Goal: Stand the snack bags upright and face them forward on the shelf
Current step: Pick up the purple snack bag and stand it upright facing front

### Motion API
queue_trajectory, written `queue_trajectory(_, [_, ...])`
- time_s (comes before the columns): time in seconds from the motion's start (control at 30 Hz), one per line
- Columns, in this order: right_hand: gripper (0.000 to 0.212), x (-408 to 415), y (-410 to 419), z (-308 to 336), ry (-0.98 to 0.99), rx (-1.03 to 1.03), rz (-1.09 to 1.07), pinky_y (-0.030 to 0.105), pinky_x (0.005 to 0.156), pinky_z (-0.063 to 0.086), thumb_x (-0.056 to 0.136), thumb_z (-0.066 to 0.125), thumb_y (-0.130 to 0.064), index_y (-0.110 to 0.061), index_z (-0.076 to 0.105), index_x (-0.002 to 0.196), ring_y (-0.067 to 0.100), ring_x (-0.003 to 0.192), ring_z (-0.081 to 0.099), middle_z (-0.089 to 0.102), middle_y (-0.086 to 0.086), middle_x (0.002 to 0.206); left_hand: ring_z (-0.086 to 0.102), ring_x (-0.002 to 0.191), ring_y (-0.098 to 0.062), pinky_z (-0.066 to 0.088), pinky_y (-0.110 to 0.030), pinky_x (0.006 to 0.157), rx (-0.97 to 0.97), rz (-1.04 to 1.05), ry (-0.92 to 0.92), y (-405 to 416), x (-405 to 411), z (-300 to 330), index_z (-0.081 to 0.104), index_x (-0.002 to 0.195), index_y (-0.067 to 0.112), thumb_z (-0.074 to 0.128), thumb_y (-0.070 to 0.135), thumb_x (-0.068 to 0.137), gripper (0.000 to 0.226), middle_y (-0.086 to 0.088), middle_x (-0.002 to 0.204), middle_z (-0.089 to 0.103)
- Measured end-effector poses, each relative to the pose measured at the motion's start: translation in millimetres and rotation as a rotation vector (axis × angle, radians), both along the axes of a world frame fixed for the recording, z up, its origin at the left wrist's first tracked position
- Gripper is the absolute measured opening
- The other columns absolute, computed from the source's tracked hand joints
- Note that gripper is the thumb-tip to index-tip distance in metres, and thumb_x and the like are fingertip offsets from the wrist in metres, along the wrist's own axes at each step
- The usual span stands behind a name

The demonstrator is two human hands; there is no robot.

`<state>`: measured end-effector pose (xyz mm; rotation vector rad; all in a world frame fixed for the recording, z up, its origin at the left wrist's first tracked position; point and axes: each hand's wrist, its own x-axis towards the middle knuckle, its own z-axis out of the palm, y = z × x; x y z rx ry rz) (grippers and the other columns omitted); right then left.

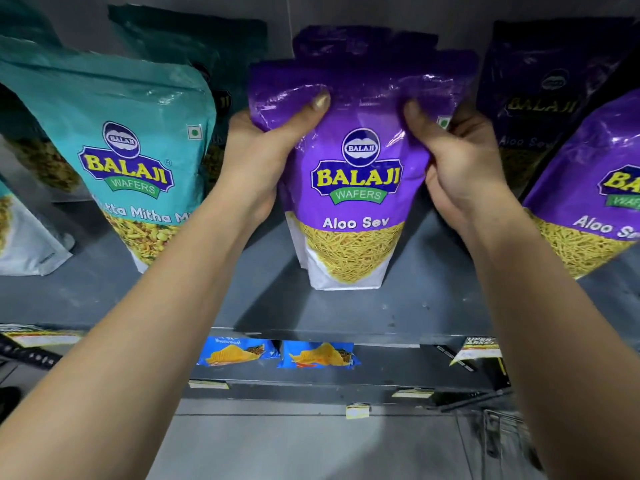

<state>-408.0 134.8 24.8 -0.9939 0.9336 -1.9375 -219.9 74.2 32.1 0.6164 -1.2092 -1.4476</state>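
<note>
Purple snack bag (356, 174): upright, label forward, base on grey shelf (433, 299), centre. Left hand (263, 150) and right hand (457, 157): each grip closed on bag's upper sides, thumbs across front. Teal bag (131, 150): left, leaning. Second purple bag (595, 202): right, tilted.

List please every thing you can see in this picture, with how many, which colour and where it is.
Aloo Sev bag: one, purple, centre of shelf, upright, facing forward, held at both sides.
Other purple bags: at least three, one behind the held bag, one at right front, a darker one at right rear.
Teal bags: several, left of shelf, front one leaning.
Shelf: one, grey.
Blue packets: two, on lower shelf.
Price labels: several, yellow, on shelf edges.
Hands: left hand and right hand, gripping the Aloo Sev bag.
</note>
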Motion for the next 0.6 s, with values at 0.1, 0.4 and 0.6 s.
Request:
queue_trajectory(0.1, [0.061, -11.6, 9.0, -8.9, 0.159, 0.101, 0.016, 0.034, 0.090, 0.057, 0.048, 0.094, -0.041, -0.019, 0.068, 0.099, 0.012, 0.088, 0.074, 0.080, -0.007, 0.089, 0.073, 0.089, -0.018, 0.057, -0.032, 0.081, -0.056, 0.024, -0.054, 0.6, 10.1, -22.5, 0.068, 0.103, 0.010, 0.083, 0.020, 0.069, 0.039, -0.003, 0.097, 0.078])
queue_trajectory(0.4, [0.070, -11.1, 45.9, -112.6, 0.641, 0.605, 0.312, 0.048, 0.102, 0.054, 0.058, 0.095, -0.013, -0.022, 0.064, 0.119, 0.020, 0.112, 0.072, 0.076, 0.002, 0.118, 0.069, 0.093, 0.009, 0.051, -0.007, 0.072, -0.033, -0.259, -0.611, 40.2, 20.1, -106.8, 0.057, 0.106, 0.037, 0.088, 0.009, 0.068, 0.057, 0.028, 0.096, 0.074])
queue_trajectory(0.6, [0.063, 2.8, 74.2, -115.5, 0.653, 0.602, 0.279, 0.020, 0.082, 0.058, 0.064, 0.089, 0.003, -0.030, 0.061, 0.109, 0.002, 0.099, 0.074, 0.079, -0.011, 0.105, 0.068, 0.100, 0.003, 0.052, -0.013, 0.080, -0.002, -0.228, -0.696, 57.1, 36.7, -117.1, 0.059, 0.114, 0.034, 0.092, 0.031, 0.061, 0.062, 0.017, 0.109, 0.074])
